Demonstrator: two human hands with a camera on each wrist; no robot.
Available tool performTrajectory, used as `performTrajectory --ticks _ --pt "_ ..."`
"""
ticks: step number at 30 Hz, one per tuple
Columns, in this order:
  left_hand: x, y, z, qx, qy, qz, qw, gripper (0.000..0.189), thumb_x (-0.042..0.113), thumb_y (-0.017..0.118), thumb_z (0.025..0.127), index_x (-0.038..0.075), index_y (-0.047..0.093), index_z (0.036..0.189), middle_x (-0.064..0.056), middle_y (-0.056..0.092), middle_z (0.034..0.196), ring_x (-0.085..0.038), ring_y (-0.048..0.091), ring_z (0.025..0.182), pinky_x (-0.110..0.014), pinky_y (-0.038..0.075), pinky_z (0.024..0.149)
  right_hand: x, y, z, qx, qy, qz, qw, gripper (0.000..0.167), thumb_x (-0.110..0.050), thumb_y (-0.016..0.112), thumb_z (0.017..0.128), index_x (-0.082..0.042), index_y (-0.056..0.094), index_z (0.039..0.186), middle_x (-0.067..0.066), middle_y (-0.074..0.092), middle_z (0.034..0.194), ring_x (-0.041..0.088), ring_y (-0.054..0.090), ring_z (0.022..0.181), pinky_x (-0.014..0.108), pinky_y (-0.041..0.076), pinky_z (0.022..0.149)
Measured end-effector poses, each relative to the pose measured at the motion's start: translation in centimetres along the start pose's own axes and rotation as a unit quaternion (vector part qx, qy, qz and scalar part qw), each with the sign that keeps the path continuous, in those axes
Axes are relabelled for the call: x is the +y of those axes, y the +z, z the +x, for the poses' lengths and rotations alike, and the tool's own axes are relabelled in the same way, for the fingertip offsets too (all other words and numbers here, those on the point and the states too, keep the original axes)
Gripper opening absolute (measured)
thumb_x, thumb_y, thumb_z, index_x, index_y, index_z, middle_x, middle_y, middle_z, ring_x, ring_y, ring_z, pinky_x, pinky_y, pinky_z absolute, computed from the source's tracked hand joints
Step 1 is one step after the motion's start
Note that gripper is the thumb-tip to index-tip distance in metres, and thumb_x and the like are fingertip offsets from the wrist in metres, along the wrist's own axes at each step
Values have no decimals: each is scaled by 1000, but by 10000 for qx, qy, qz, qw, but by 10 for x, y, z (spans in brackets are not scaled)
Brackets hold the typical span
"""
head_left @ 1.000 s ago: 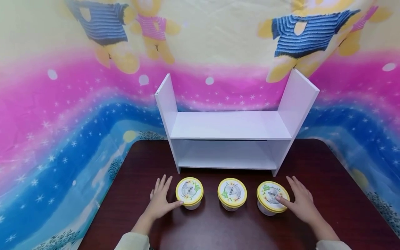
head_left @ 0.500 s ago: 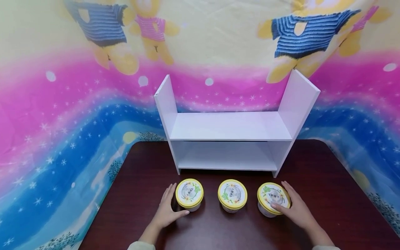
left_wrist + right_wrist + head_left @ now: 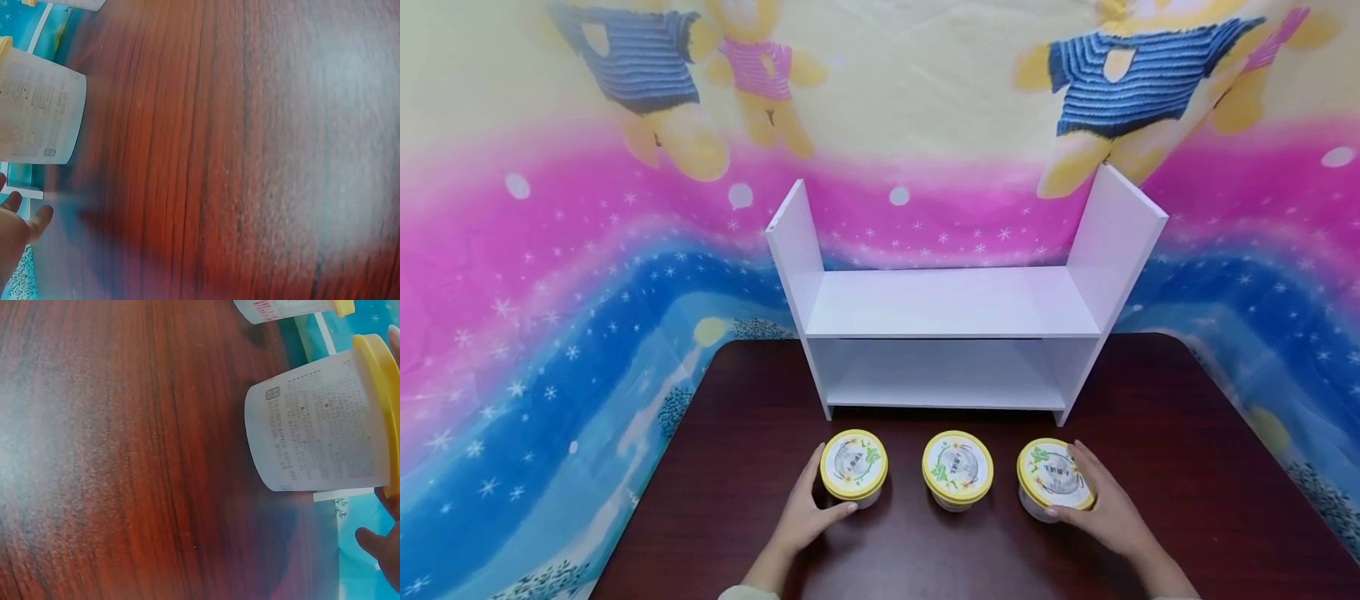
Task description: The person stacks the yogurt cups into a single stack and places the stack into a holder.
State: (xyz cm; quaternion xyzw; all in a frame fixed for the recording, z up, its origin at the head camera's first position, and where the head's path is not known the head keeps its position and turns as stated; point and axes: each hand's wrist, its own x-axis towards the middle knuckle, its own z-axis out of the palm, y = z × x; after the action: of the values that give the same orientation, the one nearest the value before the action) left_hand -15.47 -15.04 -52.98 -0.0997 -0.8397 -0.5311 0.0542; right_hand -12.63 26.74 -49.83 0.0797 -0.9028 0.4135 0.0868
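Note:
Three white tubs with yellow-rimmed lids stand in a row on the dark table. My left hand [image 3: 802,514] curves round the left tub [image 3: 854,468], its fingers along the left side and its thumb at the front below the lid. The right tub [image 3: 1056,475] sits between the thumb and fingers of my right hand [image 3: 1107,504], which grips it near the lid. In the right wrist view, fingers lie at the yellow rim of this printed tub [image 3: 319,422]. The middle tub [image 3: 957,467] is untouched. Only a few left fingers [image 3: 39,222] show in the left wrist view, beneath the tub [image 3: 40,103].
Behind the tubs a white two-tier shelf [image 3: 955,302] with tall side panels stands on the reddish-brown table [image 3: 917,558]. A colourful cloth backdrop [image 3: 587,217] with bears and snowflakes surrounds the table's back and sides.
Both hands have drawn in toward the outer tubs, their fingers closing round the sides. The right thumb slid from the lid's top to its front edge. The tubs stay in place.

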Motion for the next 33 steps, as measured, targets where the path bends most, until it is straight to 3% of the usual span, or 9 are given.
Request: performTrajectory --ticks 3,6,11,17,24,26,31,33 --pt "1 2 0 79 -77 -69 9999 97 32 78 60 13 23 137 -15 29 135 -30 24 122 -52 18 95 2 0 1 -53 154 -2 9999 91 -26 78 59 1 29 131 26 18 135 42 19 118 53 17 90" --pt "3 4 0 166 -133 -53 9998 97 31 78 60 15 22 137 -16 31 134 -32 26 121 -52 22 93 5 0 0 -74 310 -12 9995 92 -27 78 59 1 29 131 27 18 135 44 18 118 59 18 85" --pt "3 6 1 272 -321 -294 9987 97 32 79 58 19 23 137 -12 32 134 -28 25 122 -52 19 94 6 0 -1 -88 370 36 9993 93 -27 79 58 -1 29 132 27 18 135 44 18 118 59 18 85" --pt "4 8 2 248 -291 -444 9983 96 29 79 59 15 22 137 -12 32 134 -26 28 120 -49 19 95 4 2 -1 -5 185 50 9998 94 -24 80 56 -2 30 132 26 20 133 43 21 116 57 20 84" --pt "-1 10 1 387 257 -165 9988 94 25 77 63 15 21 137 -18 37 127 -23 42 107 -39 37 82 8 6 -2 195 136 -24 9997 92 -25 80 56 -1 32 131 22 26 132 34 23 117 42 17 92" --pt "-1 10 1 363 274 -189 9988 94 24 77 63 14 20 138 -19 37 127 -23 45 104 -35 41 78 8 6 -2 235 219 -13 9995 92 -25 80 56 -1 32 131 22 26 132 35 22 117 44 17 92" --pt "3 9 1 217 -238 -681 9972 94 24 77 63 14 21 137 -16 32 132 -26 42 108 -34 41 80 5 6 -1 306 468 75 9984 92 -25 81 55 0 34 130 23 26 132 40 22 117 53 18 88" --pt "12 7 1 164 -418 -832 9955 94 19 78 63 12 21 137 -17 31 133 -28 41 109 -37 40 81 5 7 -1 334 563 122 9978 91 -24 81 56 1 34 130 23 26 132 41 22 117 54 19 88"
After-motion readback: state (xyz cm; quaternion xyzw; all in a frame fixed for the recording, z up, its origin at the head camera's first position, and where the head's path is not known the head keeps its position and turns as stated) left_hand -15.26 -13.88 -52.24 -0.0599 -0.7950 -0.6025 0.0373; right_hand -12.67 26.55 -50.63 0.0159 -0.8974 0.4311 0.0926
